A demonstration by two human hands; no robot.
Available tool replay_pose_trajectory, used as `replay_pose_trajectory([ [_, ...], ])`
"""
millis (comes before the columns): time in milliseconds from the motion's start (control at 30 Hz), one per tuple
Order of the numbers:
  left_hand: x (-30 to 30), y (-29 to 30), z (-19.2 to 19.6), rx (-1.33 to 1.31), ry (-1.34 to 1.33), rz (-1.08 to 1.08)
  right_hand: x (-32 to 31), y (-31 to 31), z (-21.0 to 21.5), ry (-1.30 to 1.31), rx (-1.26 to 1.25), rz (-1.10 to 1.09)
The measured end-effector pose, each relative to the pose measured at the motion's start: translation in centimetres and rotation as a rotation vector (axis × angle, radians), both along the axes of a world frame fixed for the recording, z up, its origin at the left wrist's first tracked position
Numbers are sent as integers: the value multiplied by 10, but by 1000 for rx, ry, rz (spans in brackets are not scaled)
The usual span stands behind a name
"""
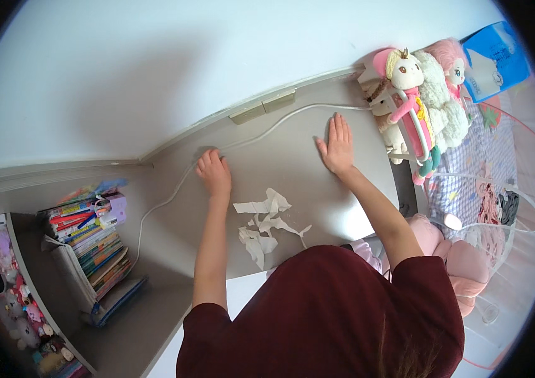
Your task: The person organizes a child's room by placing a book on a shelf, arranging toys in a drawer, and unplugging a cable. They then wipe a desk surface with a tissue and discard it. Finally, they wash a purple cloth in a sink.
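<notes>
On the grey desk (293, 164), my left hand (215, 175) rests with bent fingers over a thin white cable (280, 121). The cable passes beneath those fingertips, and its length under them is hidden. My right hand (338, 148) lies flat on the desk, fingers stretched out and thumb apart, holding nothing, a little below the cable's right stretch. Between my forearms, nearer to me, several torn, crumpled pieces of white paper (258, 242) are scattered on the desk top.
Books (94, 242) stand in a row at the left, beside a shelf (47, 296) of small toys. Dolls and plush toys (415, 94) sit at the desk's right end, next to a blue packet (497, 60). A socket panel (262, 108) lies along the wall edge.
</notes>
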State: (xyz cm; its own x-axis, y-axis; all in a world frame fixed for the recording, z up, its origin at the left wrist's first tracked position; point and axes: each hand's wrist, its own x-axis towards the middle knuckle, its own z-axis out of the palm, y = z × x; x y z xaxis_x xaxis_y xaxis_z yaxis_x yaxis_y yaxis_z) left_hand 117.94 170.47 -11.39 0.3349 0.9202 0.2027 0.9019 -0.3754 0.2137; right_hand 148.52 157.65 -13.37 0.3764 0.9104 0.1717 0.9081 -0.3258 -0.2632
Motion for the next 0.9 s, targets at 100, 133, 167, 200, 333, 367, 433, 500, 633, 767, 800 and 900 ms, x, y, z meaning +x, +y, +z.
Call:
replay_pose_trajectory([
  [100,-6,20,0,-60,41,-136,-15,28,-1,6,-84,29],
  [133,-6,24,4,-65,42,-190,-23,36,-5,-1,-75,61],
  [167,-8,28,6,-44,31,-244,-35,43,-5,15,-72,66],
  [200,-10,33,9,-13,19,-297,-49,51,-3,28,-58,71],
  [333,-19,43,26,94,-45,-217,-93,75,8,157,-83,144],
  [367,-20,44,29,125,-75,-223,-103,77,9,199,-87,282],
  [433,-18,44,32,188,-135,-239,-117,74,10,285,-92,555],
  [500,-22,41,21,95,-63,-236,-130,57,5,322,-78,858],
  [633,-30,26,-4,-70,-10,-193,-141,8,12,579,-98,1215],
  [767,-40,-9,18,-38,-230,-75,-108,-46,18,913,-91,917],
  [800,-48,-25,29,-63,-329,-19,-91,-60,22,887,-31,774],
  [900,-76,-99,48,-121,-480,133,-41,-102,38,750,118,426],
])
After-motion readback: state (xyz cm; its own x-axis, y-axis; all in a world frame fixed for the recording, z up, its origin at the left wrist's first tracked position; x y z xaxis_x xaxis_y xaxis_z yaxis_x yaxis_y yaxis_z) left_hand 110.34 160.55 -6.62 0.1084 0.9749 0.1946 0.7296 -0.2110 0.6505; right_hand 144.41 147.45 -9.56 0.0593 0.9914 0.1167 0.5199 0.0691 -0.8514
